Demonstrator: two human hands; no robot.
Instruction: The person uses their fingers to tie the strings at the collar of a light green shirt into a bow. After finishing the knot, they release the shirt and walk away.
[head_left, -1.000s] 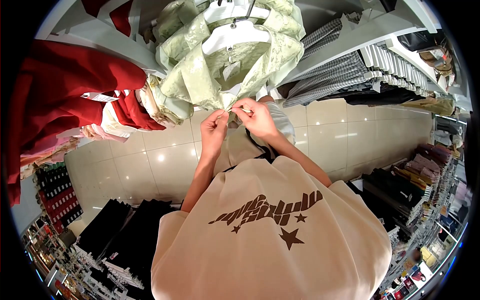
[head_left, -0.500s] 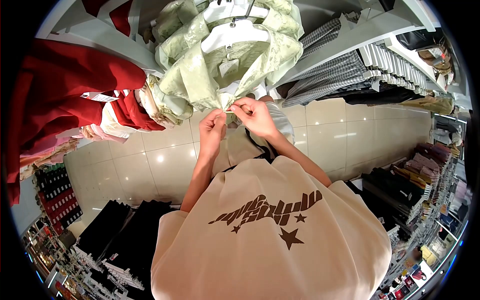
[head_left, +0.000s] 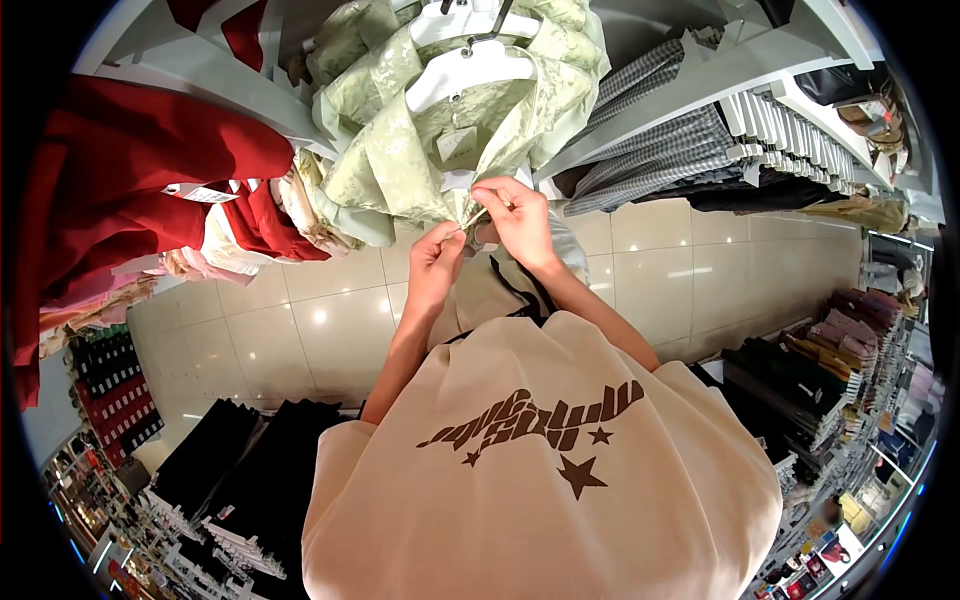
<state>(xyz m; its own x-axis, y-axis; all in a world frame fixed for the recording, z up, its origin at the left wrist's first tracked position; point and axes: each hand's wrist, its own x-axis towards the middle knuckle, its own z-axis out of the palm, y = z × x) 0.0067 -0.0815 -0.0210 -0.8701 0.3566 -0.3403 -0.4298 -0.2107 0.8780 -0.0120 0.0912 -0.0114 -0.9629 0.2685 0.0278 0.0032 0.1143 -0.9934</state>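
Note:
A pale green patterned blouse (head_left: 395,150) hangs in front of me on a white hanger (head_left: 470,73), a paper tag (head_left: 457,143) dangling inside its neckline. At the bottom of the neckline the two front edges come together. There my left hand (head_left: 433,268) is closed, thumb and fingertips pinching a thin green tie (head_left: 470,217) of the blouse. My right hand (head_left: 520,228) sits slightly higher and to the right, its fingers pinched on the tie too. The exact knot or loop between the fingertips is too small to make out.
More green garments hang behind on the same rail. Red clothes (head_left: 150,160) hang at the left, grey checked garments (head_left: 640,150) at the right. Glossy floor tiles (head_left: 340,330) lie below. Racks of black trousers (head_left: 215,450) and folded clothes (head_left: 850,340) stand around me.
My right hand has shifted a little up and right, and its fingers have turned. My left hand has moved slightly right. A thin strip of the tie now shows between them.

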